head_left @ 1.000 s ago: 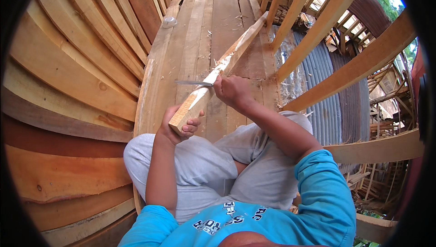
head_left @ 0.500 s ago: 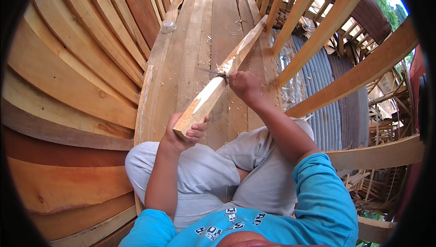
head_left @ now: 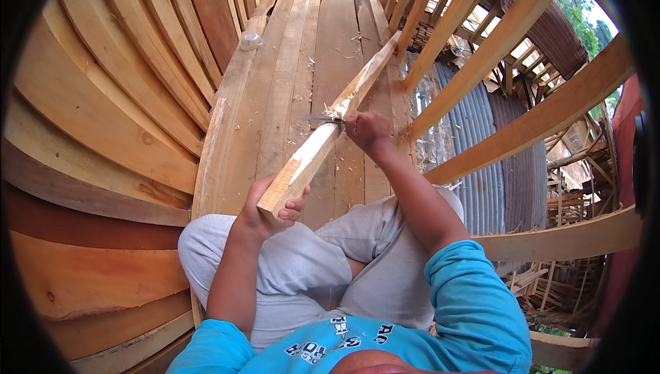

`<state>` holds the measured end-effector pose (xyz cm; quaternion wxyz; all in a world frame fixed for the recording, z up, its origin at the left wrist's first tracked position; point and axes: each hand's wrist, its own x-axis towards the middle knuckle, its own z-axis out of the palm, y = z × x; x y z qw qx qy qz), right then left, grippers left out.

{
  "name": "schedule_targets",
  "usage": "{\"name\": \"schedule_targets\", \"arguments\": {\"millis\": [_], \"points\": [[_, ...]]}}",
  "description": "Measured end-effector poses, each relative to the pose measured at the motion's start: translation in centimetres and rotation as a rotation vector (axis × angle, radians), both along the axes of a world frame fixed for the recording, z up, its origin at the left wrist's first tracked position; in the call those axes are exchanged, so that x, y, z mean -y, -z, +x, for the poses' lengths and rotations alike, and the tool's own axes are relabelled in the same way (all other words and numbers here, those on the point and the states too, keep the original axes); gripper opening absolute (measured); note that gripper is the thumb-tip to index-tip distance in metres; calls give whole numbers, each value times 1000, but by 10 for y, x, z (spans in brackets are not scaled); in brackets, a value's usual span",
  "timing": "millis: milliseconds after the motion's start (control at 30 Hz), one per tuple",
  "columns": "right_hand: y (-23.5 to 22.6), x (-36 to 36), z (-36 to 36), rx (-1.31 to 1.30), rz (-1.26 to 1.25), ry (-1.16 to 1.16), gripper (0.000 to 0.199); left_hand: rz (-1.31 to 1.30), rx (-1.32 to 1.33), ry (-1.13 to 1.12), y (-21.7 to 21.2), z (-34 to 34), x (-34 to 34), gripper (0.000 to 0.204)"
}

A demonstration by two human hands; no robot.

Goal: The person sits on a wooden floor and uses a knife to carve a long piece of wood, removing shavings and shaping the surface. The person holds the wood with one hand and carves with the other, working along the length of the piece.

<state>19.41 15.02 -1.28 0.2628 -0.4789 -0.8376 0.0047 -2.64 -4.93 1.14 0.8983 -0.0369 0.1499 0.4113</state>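
Left grip [head_left: 254, 210]: clamped around beam [head_left: 315, 146] near end; brace firmly.
Right grip [head_left: 369, 130]: clamped on knife [head_left: 317, 119], right of beam.
Knife: across beam; shallow angle likely shaves cleanest.

Wall boards [head_left: 103, 116] left; railing [head_left: 491, 51] right, sheeting [head_left: 474, 123] beyond. Beam [head_left: 309, 154] slants over plank floor [head_left: 275, 113] between, knife [head_left: 320, 119] across beam.

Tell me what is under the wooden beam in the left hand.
The plank floor, with pale shavings scattered about, and the left hand, wrapped around the near end. The wooden beam hides its underside and whatever lies directly beneath.
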Motion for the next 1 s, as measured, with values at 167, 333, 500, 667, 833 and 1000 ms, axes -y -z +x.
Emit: {"name": "schedule_targets", "arguments": {"millis": [167,333,500,667,833,1000], "points": [[6,41,-28,0,-136,34,50,85,-47,33,14,-16,-1,58],[15,7,-11,-35,-50,135,47,5,-99,13,1,-1,-8,56],[34,5,4,-49,-4,174,50,30,-50,16,11,6,0,56],[17,39,-23,-31,3,15,44,50,-104,27,6,-20,1,59],[29,0,-2,-52,97,133,45,-16,-61,26,6,2,4,59],[35,-5,16,-21,124,30,42,67,-157,-31,7,7,4,56]]}}
